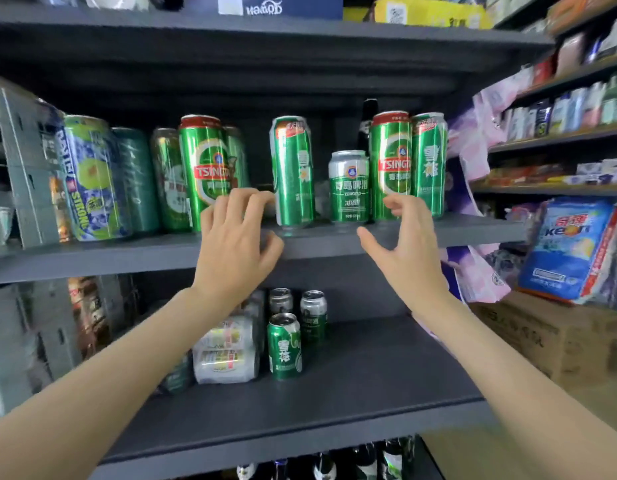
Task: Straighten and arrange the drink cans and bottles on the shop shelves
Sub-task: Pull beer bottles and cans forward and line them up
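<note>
Green beer cans stand on the grey middle shelf (438, 233). A tall Tsingtao can (203, 164) stands at centre left, a tall green can (293, 168) in the middle, then a short silver-topped can (348, 188), another tall Tsingtao can (390, 157) and a tall green can (430, 161). My left hand (238, 244) is raised in front of the shelf edge between the left Tsingtao can and the middle can, fingers loosely bent, holding nothing. My right hand (404, 251) hovers below the right Tsingtao can, fingers spread and curved, gripping nothing.
A blue-green patterned can (92, 178) and darker cans stand at the left. On the lower shelf (369, 375) are short green cans (286, 344) and a wrapped can pack (227, 351). Bottles show below. A cardboard box (549, 337) and a blue bag (570, 247) sit right.
</note>
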Demonstrator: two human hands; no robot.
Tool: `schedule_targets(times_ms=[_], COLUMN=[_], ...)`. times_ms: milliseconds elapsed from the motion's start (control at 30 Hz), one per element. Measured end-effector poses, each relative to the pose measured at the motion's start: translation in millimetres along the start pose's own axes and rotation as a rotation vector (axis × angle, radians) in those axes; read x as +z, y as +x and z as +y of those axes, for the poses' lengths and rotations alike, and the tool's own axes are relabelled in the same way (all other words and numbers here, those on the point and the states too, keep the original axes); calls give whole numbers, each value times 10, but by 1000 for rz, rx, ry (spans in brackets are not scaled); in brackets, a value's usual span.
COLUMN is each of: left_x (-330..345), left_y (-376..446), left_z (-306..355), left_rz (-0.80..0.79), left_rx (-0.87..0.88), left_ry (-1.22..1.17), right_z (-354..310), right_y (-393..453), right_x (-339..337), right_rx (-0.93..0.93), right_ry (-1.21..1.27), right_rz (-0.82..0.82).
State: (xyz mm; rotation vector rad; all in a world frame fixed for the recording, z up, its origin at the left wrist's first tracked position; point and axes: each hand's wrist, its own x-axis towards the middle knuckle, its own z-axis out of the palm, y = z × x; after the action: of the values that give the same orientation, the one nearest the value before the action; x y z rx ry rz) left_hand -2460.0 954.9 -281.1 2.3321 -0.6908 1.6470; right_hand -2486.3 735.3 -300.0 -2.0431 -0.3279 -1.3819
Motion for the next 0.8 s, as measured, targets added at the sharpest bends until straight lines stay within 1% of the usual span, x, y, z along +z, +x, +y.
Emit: schedule_targets(times_ms=[100,167,267,367,433,467,533,567,633,733,800], left_x=[34,94,204,322,402,437,470,472,477,490,456], left_y=[296,414,515,573,563,551,534,535,526,493,488], left_z=[-17,0,23,30,40,44,47,45,35,35,70], left_rz=[-23,-64,-154,-207,-220,-230,-251,-256,-228,-159,-112], left_rx=[-226,-315,-360,-410,-404,-366,-280,-269,-304,-318,-319], left_ry=[-163,-288,-372,-423,-364,-293,-164,-137,-143,-153,-181], right_z=[-64,-88,-37,70,126,132,118,97,63,7,-26], right_y=[345,611,948,1069,1026,1009,1005,1004,985,932,905], right_x=[-12,36,150,282,375,402,419,421,444,462,385], right_rx=[-74,-95,-100,-108,-182,-208,-227,-243,-286,-286,-280], right_ry=[-38,-77,-250,-435,-543,-561,-556,-546,-476,-194,-51], right_rz=[-86,-147,-194,-200,-202,-193,-152,-117,-47,-15,0])
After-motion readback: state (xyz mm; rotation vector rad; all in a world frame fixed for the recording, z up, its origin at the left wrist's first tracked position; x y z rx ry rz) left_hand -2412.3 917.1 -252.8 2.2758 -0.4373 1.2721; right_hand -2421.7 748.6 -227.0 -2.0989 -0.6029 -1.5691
